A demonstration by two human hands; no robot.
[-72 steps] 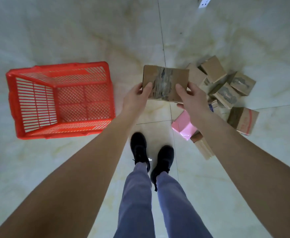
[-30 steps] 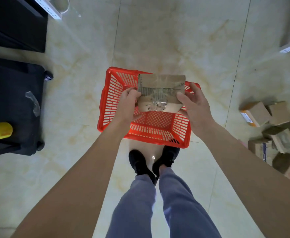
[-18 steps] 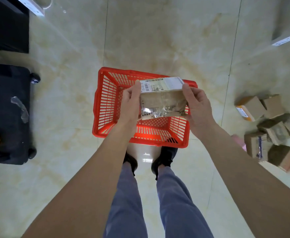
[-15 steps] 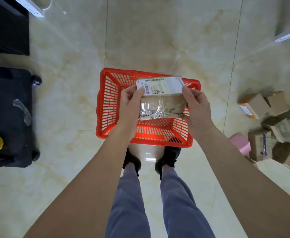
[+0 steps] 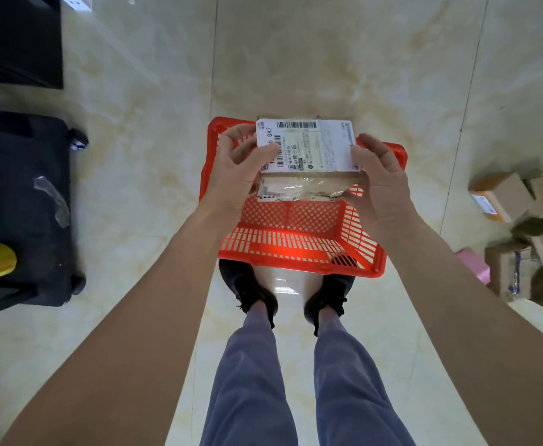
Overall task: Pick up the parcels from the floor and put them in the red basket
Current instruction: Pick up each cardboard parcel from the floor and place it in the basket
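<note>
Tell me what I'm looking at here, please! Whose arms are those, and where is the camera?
The camera sits on a person's head and looks down, so you see that person's own arms, legs and black shoes. No robot here, just two bare hands. The left hand and the right hand hold a cardboard parcel by its two ends. It has a white label on top. Right under it, on the shiny floor, stands a red basket; the part you can see has nothing in it. More parcels lie in a heap on the floor on the right, waiting. On the left is something big and black on little wheels.
</note>
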